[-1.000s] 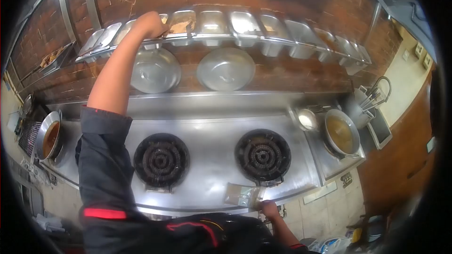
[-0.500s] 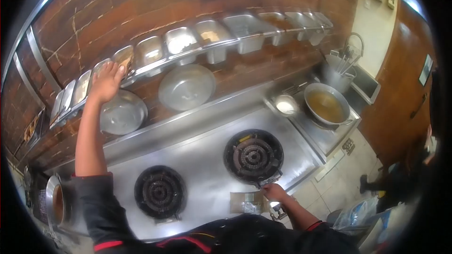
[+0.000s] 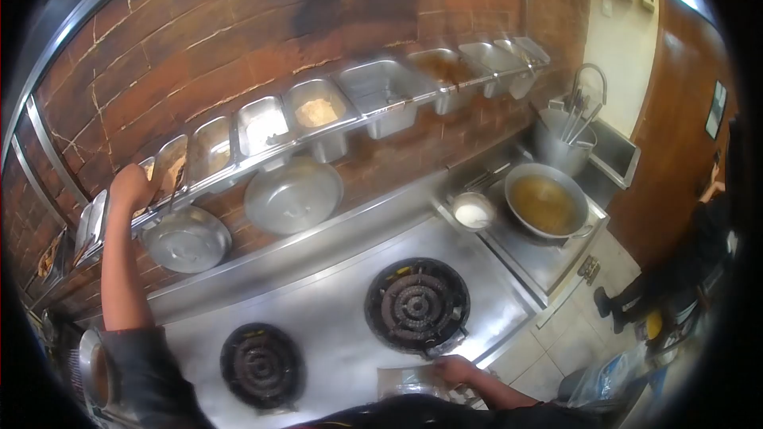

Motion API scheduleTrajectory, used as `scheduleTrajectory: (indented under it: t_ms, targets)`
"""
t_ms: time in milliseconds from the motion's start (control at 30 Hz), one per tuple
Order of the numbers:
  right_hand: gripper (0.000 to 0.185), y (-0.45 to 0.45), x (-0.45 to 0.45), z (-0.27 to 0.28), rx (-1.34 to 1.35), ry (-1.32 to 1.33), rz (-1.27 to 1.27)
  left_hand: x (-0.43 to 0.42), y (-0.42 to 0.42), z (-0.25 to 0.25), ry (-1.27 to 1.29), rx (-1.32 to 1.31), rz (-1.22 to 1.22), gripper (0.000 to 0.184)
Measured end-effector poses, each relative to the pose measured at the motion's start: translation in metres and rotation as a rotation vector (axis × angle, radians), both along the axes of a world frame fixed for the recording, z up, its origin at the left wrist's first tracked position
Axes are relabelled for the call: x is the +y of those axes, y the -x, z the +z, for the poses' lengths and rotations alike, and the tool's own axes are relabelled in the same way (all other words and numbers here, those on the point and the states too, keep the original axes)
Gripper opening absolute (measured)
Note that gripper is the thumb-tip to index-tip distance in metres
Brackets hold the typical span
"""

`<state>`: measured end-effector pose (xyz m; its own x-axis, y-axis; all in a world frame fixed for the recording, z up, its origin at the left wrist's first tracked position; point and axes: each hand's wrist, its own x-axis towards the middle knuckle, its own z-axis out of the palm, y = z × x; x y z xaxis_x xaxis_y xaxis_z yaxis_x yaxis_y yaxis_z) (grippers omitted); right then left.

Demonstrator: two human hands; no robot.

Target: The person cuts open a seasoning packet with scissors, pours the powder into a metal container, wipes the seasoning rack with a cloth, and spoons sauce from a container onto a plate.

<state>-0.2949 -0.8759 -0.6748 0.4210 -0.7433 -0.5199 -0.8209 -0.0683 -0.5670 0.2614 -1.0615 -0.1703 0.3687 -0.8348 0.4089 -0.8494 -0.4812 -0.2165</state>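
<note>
My left hand [image 3: 133, 189] is over the left part of the rail of metal pans, its fingers bunched at a narrow pan [image 3: 149, 165]; what they hold, if anything, is hidden. Just right of it, another metal pan [image 3: 170, 160] holds something brown, with a utensil handle in it. My right hand [image 3: 455, 370] is low at the stove's front edge, its fingers curled, beside a flat clear packet [image 3: 409, 381]. I cannot make out what it grips. The right burner [image 3: 417, 306] lies just beyond that hand.
Two round metal lids or bowls [image 3: 294, 197] hang under the pan rail. The left burner [image 3: 262, 367] has nothing on it. At right stand a wok of yellowish liquid [image 3: 546, 200], a small bowl of white stuff [image 3: 472, 213] and a pot of utensils [image 3: 563, 139]. A person [image 3: 683, 250] stands far right.
My left hand, spread above the rail before, has come down to a pan and bunched its fingers. My right hand stays beside the packet. The view has tilted up.
</note>
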Motion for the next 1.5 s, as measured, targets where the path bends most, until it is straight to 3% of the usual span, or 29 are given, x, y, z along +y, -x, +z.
scheduleTrajectory:
  t_ms: [100,167,200,233,300,400,467,500,533,567,633,700,833,900,1000,1200,1433,1500]
  targets:
    - [0.036,0.003,-0.027,0.025,0.002,0.044,0.068,-0.004,-0.017,-0.004,0.024,-0.025,-0.018,0.05]
    - [0.037,0.002,-0.042,0.026,-0.076,0.093,0.031,-0.004,-0.026,0.001,-0.006,0.135,-0.071,0.044]
    - [0.037,0.0,-0.048,0.032,-0.153,0.143,-0.005,0.007,-0.002,0.006,0.178,0.337,-0.091,0.038]
    - [0.037,-0.001,-0.053,0.039,-0.153,0.145,-0.007,0.005,-0.004,0.006,0.179,0.336,-0.093,0.038]
    - [0.038,-0.007,-0.063,0.077,-0.205,0.156,-0.057,0.004,-0.032,0.007,0.242,0.583,-0.281,0.033]
    - [0.034,-0.013,-0.078,0.08,-0.335,0.202,-0.074,0.0,-0.051,0.011,0.109,0.251,-0.377,0.03]
    - [0.033,-0.016,-0.086,0.115,-0.393,0.161,-0.074,-0.006,-0.084,0.004,0.125,0.039,-0.596,0.032]
    - [0.031,-0.023,-0.094,0.131,-0.465,0.138,-0.122,0.009,-0.045,0.01,0.281,0.489,-0.462,0.034]
    - [0.028,-0.026,-0.103,0.137,-0.519,0.172,-0.099,0.012,-0.048,0.012,0.308,0.632,-0.417,0.03]
    - [0.025,-0.027,-0.114,0.145,-0.574,0.209,-0.088,0.017,-0.034,0.016,0.457,1.026,-0.325,0.024]
    - [0.021,-0.038,-0.131,0.207,-0.652,0.162,-0.128,0.025,-0.028,0.017,0.541,1.111,-0.323,0.019]
    - [0.017,-0.057,-0.142,0.264,-0.771,0.335,-0.104,0.034,-0.029,0.021,0.607,1.223,-0.373,0.02]
    - [0.015,-0.125,-0.143,0.402,-0.646,0.848,0.241,0.07,-0.042,0.027,0.631,1.226,-0.41,0.02]
    - [0.02,-0.178,-0.151,0.444,-0.758,0.92,0.392,0.094,-0.045,0.031,0.598,1.209,-0.435,0.021]
    - [0.03,-0.262,-0.172,0.485,-0.444,1.144,0.457,0.126,-0.06,0.025,0.644,1.195,-0.501,0.02]
    - [0.029,-0.387,-0.219,0.491,0.052,1.208,0.357,0.198,-0.092,0.007,0.596,0.979,-0.441,0.019]
    - [0.026,-0.43,-0.21,0.478,-0.065,1.202,0.276,0.244,-0.112,-0.004,0.551,0.962,-0.4,0.02]
    - [0.026,-0.425,-0.213,0.489,-0.184,1.253,0.139,0.246,-0.109,-0.002,0.559,0.987,-0.402,0.02]
